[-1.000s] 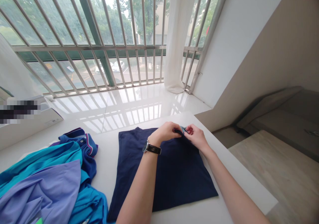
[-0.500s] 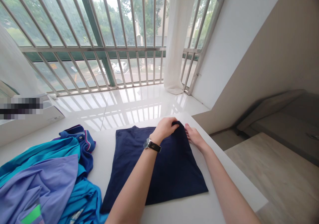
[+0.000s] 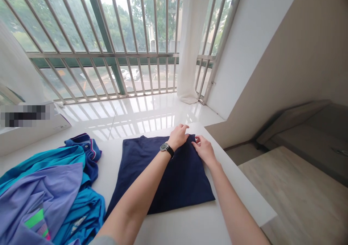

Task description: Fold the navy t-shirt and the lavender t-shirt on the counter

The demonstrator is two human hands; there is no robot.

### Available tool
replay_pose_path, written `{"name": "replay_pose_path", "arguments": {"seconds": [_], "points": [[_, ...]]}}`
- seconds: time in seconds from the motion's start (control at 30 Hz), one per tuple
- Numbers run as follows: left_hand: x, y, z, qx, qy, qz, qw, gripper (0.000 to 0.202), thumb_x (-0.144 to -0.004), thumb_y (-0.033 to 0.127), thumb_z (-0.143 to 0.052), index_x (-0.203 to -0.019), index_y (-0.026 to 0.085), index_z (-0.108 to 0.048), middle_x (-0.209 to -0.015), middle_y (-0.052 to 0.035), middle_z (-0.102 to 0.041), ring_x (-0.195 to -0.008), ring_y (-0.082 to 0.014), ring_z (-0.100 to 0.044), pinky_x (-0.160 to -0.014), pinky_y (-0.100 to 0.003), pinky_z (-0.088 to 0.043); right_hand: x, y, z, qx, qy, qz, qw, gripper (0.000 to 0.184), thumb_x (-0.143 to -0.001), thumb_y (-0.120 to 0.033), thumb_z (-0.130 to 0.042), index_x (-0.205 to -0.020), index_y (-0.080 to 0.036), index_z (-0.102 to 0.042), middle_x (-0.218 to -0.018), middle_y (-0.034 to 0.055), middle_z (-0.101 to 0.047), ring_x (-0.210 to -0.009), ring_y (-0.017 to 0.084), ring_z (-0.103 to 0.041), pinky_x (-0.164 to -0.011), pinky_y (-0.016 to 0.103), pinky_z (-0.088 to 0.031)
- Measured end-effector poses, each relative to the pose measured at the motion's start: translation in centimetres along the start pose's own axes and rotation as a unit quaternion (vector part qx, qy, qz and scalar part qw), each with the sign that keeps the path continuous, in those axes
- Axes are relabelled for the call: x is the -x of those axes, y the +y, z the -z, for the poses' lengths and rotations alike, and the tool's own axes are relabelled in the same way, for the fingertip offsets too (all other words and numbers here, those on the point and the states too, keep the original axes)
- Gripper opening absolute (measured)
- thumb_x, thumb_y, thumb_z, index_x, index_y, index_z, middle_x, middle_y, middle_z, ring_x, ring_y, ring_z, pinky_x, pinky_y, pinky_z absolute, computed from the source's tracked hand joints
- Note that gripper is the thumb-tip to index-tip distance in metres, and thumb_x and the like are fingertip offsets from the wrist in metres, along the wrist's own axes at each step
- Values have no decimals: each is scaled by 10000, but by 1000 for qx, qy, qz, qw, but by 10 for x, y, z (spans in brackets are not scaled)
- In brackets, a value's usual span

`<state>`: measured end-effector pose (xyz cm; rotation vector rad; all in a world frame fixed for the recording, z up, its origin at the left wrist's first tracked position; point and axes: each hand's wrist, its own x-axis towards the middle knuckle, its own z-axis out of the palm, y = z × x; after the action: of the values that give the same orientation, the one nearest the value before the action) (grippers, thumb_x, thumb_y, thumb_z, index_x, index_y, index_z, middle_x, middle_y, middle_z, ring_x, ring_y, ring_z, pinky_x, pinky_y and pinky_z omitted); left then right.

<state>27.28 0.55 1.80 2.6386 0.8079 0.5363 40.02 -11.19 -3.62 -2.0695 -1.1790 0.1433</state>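
A folded navy blue garment lies flat on the white table. Both hands rest at its far right corner. My left hand, with a black wristwatch on the wrist, lies on the cloth with its fingers curled over the far edge. My right hand lies flat beside it, fingers stretched out and pressing the fabric. Neither hand lifts the cloth.
A heap of turquoise, lilac and blue clothes covers the table's left side. A white box stands at the far left. Beyond are a glossy white sill, a barred window and a white curtain. The table edge drops off on the right.
Both hands pinched a small tag at the garment's far edge a second ago. They have let it go and now press down on the cloth. The view has shifted slightly.
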Motion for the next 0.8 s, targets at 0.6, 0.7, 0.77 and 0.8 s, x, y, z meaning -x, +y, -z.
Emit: {"name": "replay_pose_path", "arguments": {"seconds": [0.6, 0.7, 0.77, 0.8], "points": [[199, -128, 72, -191, -17, 191, 963, 778, -959, 582, -291, -1507, 30, -266, -1580, -195, -236, -1472, -315, -189, -1175, -451, -230, 25, -36, -39, 282, -166, 158, 932, 937, -905, -717, -178, -1502, -6, -304, -1588, 180, -253, -1473, 292, -202, -1202, 412, -190], [202, -130, 74, -185, -25, 200, 962, 811, -947, 614, -270, -1512, 33, -263, -1587, -186, -220, -1476, -313, -175, -1180, -459, -216, 24, -41, -36, 292, -174, 142, 930, 950, -900, -725, -128, -1515, -17, -278, -1598, 168, -229, -1479, 278, -183, -1207, 399, -170], [199, -129, 78, -179, -29, 201, 963, 817, -945, 625, -255, -1504, 31, -287, -1581, -188, -236, -1473, -316, -187, -1182, -465, -210, 22, -45, -32, 292, -180, 135, 930, 952, -898, -725, -121, -1513, -17, -284, -1596, 169, -233, -1478, 277, -191, -1206, 394, -171], [197, -128, 80, -178, -25, 200, 963, 813, -948, 625, -245, -1494, 27, -311, -1573, -192, -256, -1470, -318, -195, -1183, -467, -205, 20, -47, -31, 293, -186, 134, 928, 953, -896, -727, -126, -1509, -19, -297, -1593, 170, -242, -1473, 280, -207, -1204, 396, -180]]}}
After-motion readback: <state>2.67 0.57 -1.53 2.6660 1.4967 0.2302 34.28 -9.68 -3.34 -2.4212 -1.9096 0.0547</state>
